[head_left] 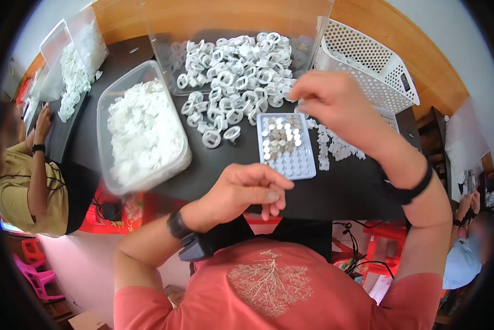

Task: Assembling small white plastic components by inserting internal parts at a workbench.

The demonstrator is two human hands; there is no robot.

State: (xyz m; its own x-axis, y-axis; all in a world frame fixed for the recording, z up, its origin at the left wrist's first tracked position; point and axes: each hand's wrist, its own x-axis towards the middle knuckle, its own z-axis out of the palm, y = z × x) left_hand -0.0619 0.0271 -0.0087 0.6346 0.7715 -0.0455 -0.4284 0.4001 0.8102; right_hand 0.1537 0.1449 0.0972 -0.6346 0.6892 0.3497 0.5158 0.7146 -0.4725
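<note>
Disc tray sits on the worktop with its long axis running away from the person, ahead and right of the nearer, half-curled left hand, while the right hand hangs by its far edge. Whether the left pinches anything is unclear; blur hides the right's grip, and it partly screens small white parts.

And the right hand is a blur, fingertips too smeared to show any grip! Behind it, the white basket is partly hidden; whether the left hand pinches anything, I can't make out.
</note>
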